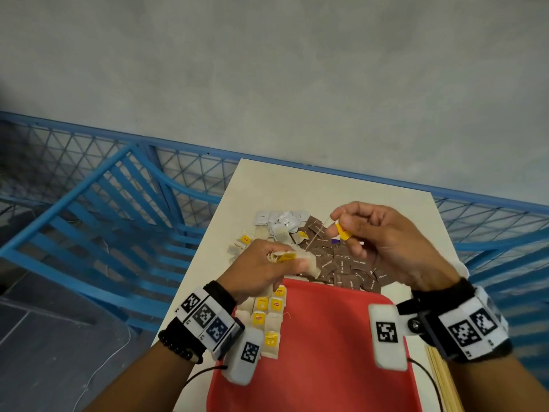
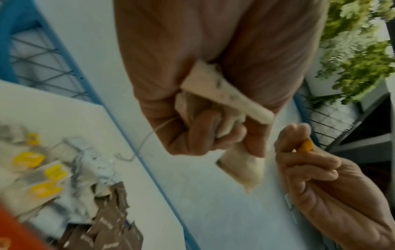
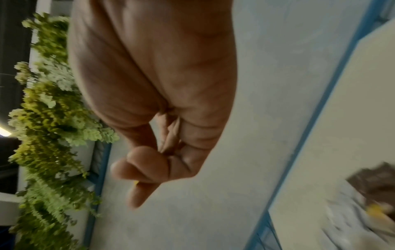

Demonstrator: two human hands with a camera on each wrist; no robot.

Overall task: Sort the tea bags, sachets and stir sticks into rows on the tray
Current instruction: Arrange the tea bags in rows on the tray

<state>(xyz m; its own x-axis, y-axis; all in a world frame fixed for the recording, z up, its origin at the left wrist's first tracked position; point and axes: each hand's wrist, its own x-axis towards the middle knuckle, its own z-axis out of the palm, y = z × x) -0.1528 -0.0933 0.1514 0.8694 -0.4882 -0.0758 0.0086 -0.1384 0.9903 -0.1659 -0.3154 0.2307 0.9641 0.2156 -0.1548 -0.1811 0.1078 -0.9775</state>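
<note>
My left hand (image 1: pixel 264 263) grips a bunch of tea bags (image 2: pixel 224 104) above the far left corner of the red tray (image 1: pixel 326 337). My right hand (image 1: pixel 386 239) pinches a yellow tea-bag tag (image 1: pixel 343 231) above the pile, and a thin string runs from the tag toward the pile. Several tea bags with yellow tags (image 1: pixel 267 310) lie in rows at the tray's left edge. Brown sachets (image 1: pixel 350 266), white sachets (image 1: pixel 282 220) and loose tea bags (image 1: pixel 245 240) are heaped on the white table (image 1: pixel 267 179) beyond the tray. Wooden stir sticks (image 1: pixel 442 379) lie to the right of the tray.
A blue metal bench (image 1: pixel 104 227) stands to the left of the table, with a blue mesh fence (image 1: pixel 193 171) behind it. The grey floor (image 1: pixel 267 69) lies beyond. Green plants (image 3: pixel 53 118) show in the right wrist view.
</note>
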